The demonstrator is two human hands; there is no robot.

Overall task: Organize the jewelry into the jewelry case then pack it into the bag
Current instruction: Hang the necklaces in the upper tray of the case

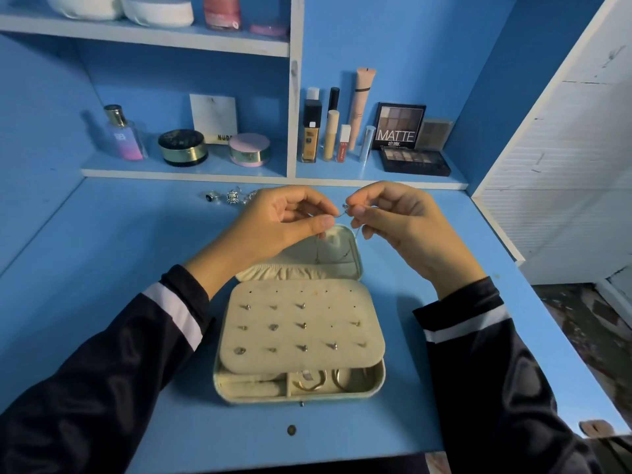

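In the head view, the jewelry case point(260, 398) sits open on the blue desk point(102, 254), right in front of the person. Its lid point(342, 265) is tipped back and lies behind it. A soft pad point(301, 302) lies over most of the bottom half, and many small earrings point(273, 326) are stuck into it in rows. Some holes in the pad have nothing in them. Under the front edge of the pad, gold hoops point(309, 383) lie in a small box inside the case. So a good part of the sorting looks done. The left hand point(273, 220) and the right hand point(400, 230) are held up over the lid, close together. The fingers of each hand are curled in, and the thumb and first finger of each one pinch a thin silver chain point(344, 209). A bit of the chain hangs down from the right hand toward the lid. It looks like the person is fiddling with the clasp, but it is too small to be sure. The chain is not in the case yet. A few shiny loose pieces point(233, 196) lie at the back of the desk, near the left hand, and they need a spot too. After that, the case has to be shut and put in the bag. No bag shows anywhere here. Makeup point(398, 131) stands on the shelf behind.
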